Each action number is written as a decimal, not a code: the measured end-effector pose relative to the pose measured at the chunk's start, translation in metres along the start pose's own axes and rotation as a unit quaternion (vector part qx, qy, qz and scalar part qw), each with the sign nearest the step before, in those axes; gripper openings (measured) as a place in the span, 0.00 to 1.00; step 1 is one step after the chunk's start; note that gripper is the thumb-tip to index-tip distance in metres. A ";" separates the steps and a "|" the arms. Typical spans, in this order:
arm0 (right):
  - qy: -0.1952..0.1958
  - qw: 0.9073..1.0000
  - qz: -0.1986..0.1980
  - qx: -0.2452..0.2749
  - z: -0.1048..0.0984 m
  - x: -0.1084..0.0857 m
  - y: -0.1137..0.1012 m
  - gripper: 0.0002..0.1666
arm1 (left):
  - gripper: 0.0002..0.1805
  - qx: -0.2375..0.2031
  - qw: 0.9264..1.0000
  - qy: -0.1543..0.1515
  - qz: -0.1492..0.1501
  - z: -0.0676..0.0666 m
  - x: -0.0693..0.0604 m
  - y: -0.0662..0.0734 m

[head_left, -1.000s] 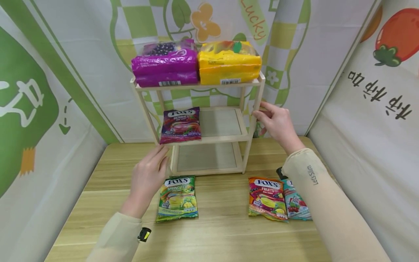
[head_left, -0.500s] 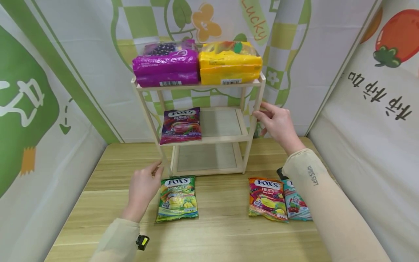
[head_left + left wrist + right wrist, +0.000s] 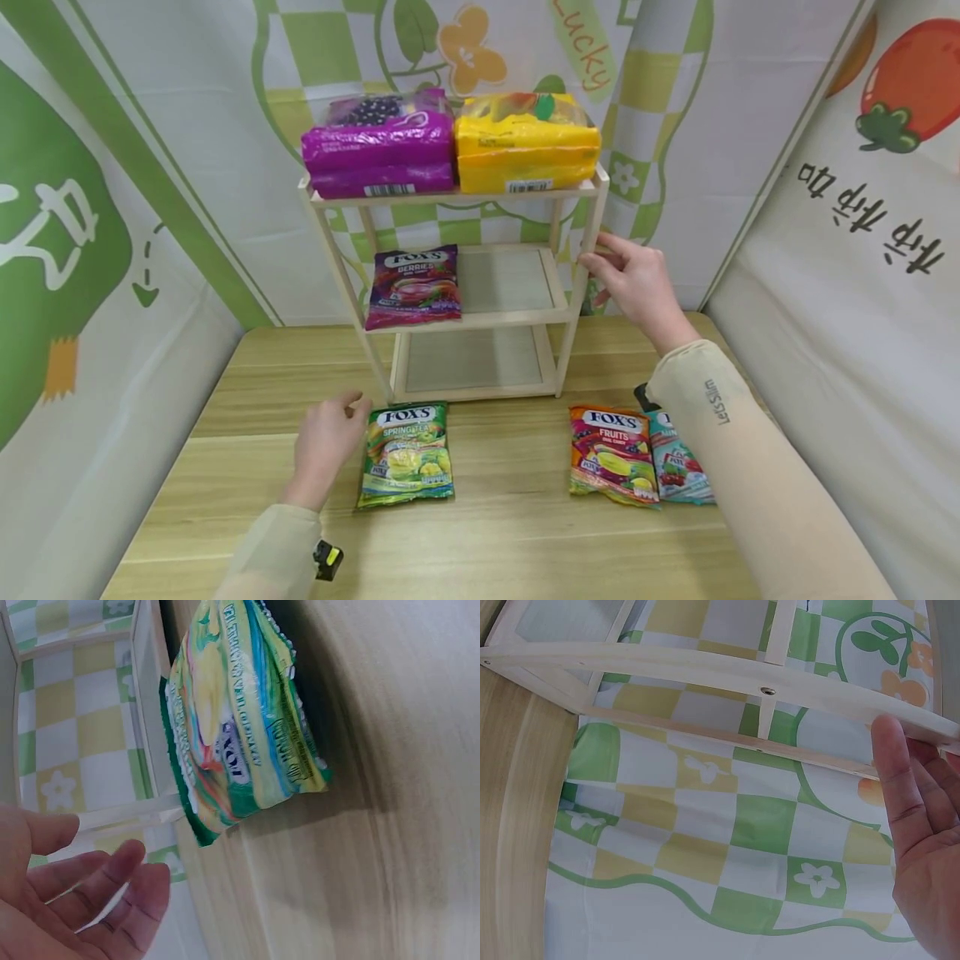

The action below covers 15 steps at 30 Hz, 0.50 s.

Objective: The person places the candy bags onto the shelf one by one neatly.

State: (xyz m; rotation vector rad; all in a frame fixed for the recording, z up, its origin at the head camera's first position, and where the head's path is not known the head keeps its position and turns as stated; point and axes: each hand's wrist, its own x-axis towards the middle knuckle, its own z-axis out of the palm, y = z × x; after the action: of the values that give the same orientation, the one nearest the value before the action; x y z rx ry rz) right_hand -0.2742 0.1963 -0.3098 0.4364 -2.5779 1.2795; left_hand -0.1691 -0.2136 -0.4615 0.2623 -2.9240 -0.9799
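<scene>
My left hand (image 3: 330, 442) is just left of the green Spring Tea candy bag (image 3: 407, 454), which lies on the table. In the left wrist view a gap separates the loosely bent fingers of this hand (image 3: 90, 900) from the bag (image 3: 240, 720); they hold nothing. On the right, my other hand (image 3: 636, 282) grips the right front post of the wooden rack (image 3: 480, 318) at middle-shelf height. The right wrist view has that hand (image 3: 926, 825) at the pale post (image 3: 667, 664), some fingers partly behind it. A purple Berries bag (image 3: 415, 287) lies on the middle shelf's left side.
Purple (image 3: 378, 154) and yellow (image 3: 527, 150) packages fill the rack's top. An orange Fruits bag (image 3: 613, 454) and a teal bag (image 3: 678, 462), partly behind the right sleeve, lie on the table (image 3: 510, 533) at the right. Printed cloth walls surround the table.
My left hand has moved down from beside the Berries bag and the rack's left post to the left edge of the green bag. The right hand keeps its place on the post.
</scene>
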 end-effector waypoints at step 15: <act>0.004 1.000 -0.010 -0.005 0.000 0.000 0.000 0.29 | 0.36 0.020 0.994 -0.089 -0.056 0.012 0.000 -0.014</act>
State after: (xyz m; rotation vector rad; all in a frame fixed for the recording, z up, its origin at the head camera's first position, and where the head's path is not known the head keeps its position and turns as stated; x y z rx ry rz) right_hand -0.2740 0.1964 -0.3103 0.4520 -2.5654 1.2577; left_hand -0.1685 -0.2173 -0.4789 0.3629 -3.1241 -1.0098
